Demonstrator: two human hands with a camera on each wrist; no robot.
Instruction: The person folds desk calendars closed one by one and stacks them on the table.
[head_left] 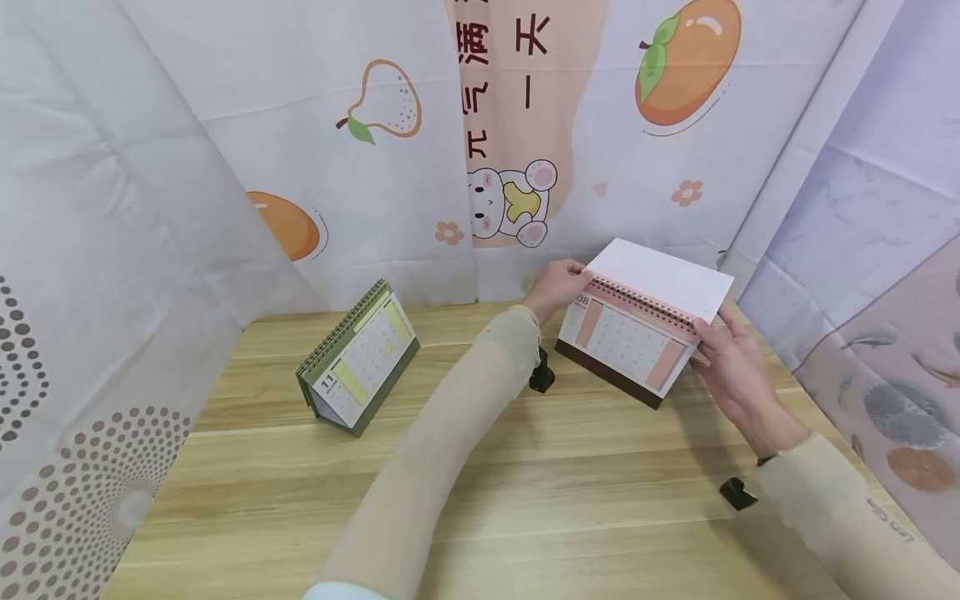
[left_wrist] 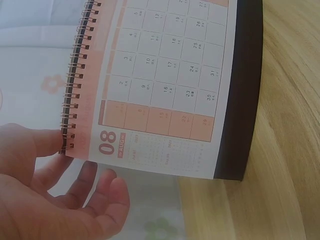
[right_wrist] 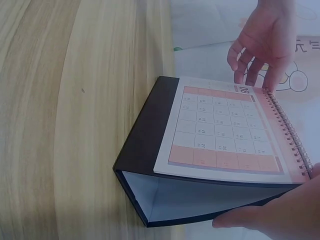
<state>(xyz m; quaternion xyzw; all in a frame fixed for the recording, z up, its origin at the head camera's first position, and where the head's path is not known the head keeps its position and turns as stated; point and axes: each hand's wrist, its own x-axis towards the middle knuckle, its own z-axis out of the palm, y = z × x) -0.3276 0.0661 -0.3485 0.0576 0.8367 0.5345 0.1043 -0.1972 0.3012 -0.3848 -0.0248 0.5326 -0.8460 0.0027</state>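
Observation:
A pink desk calendar (head_left: 630,337) with a dark brown base stands at the right back of the table, its "08" page facing forward. Above the spiral binding (left_wrist: 75,85), a blank white sheet (head_left: 663,277) rises and slants backward. My left hand (head_left: 557,287) pinches the left end of the binding between thumb and finger, the other fingers loosely curled below it. At the opposite end, my right hand (head_left: 738,375) grips the calendar's upper corner, with its thumb by the binding. The right wrist view shows the hollow side of the stand (right_wrist: 200,195); part of the right hand lies outside that view.
A green desk calendar (head_left: 363,358) showing "11" stands at the left of the wooden table (head_left: 300,508). Printed fabric (head_left: 375,192) hangs behind the table and along both sides. Black wrist mounts (head_left: 542,372) hang below the sleeves.

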